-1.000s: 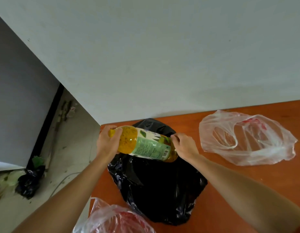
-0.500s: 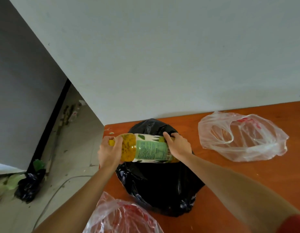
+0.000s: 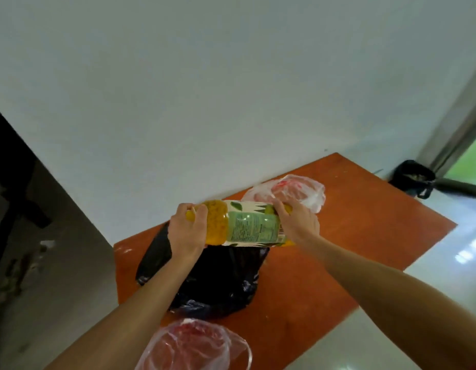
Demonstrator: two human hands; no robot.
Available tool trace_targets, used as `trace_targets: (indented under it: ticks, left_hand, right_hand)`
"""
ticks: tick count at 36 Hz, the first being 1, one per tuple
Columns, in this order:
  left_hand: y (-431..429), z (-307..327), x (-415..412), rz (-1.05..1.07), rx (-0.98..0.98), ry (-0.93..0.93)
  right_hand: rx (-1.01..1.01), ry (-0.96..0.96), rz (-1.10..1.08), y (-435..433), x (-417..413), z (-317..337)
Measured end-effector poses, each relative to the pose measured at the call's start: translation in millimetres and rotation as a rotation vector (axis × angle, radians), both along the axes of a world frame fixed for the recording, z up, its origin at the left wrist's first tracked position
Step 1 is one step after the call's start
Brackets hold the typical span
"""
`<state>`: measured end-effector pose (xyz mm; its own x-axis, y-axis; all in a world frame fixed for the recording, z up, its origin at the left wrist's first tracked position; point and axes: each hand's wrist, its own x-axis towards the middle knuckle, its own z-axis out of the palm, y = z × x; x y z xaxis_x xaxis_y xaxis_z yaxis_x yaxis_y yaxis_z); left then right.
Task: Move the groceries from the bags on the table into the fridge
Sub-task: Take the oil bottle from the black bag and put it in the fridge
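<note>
Head view: left hand (image 3: 186,232) and right hand (image 3: 298,222) grip the yellow, green-labelled plastic bottle (image 3: 247,222), now raised clear of the black plastic bag (image 3: 218,279). Fridge run next, likely.

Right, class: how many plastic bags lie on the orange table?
3. The black bag lies centrally below the held bottle; the far clear bag sits behind the right hand; the near clear bag is at the bottom edge. More may lie out of frame.

A white wall (image 3: 231,89) is filling the far side, and a black bin (image 3: 413,177) is sitting on the glossy floor (image 3: 458,263) at far right.
</note>
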<state>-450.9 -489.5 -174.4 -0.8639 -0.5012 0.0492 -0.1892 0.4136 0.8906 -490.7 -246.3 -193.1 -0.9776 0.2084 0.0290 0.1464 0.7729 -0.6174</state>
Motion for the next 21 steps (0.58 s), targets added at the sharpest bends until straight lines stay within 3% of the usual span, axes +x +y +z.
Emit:
trace_targets:
  ticks: [11, 17, 21]
  left_hand:
    - [222, 19, 27, -0.539, -0.139, 0.202]
    - [385, 26, 88, -0.775, -0.179, 0.195]
    - [492, 26, 134, -0.882, -0.092, 0.206]
  right_hand:
    - [0.038, 0.060, -0.471, 215, 130, 17]
    - [0.067, 0.044, -0.737, 355, 241, 17]
    - [0.085, 0.053, -0.839, 445, 316, 30]
